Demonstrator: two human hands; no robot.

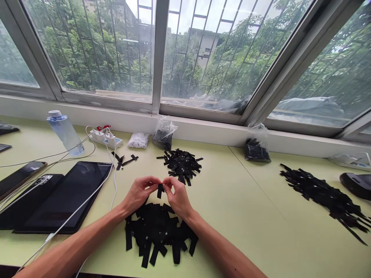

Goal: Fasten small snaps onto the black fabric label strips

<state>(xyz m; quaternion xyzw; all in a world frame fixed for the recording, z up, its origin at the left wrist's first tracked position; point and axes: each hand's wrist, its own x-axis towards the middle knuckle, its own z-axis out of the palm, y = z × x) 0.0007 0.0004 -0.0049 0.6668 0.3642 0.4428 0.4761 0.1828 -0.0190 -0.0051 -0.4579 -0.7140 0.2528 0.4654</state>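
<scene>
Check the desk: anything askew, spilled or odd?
Nothing damaged or spilled. A few loose black strips lie apart from the far pile, near the power strip. Both hands, left hand and right hand, pinch one strip.

The strip (159,190) is black, as are the near pile (159,231), the far pile (181,164) and the right pile (324,193). The tabletop (246,200) is pale yellow-green. The bottle (65,133) is pale blue, the tablet (66,195) black, the cables (87,200) white.
</scene>
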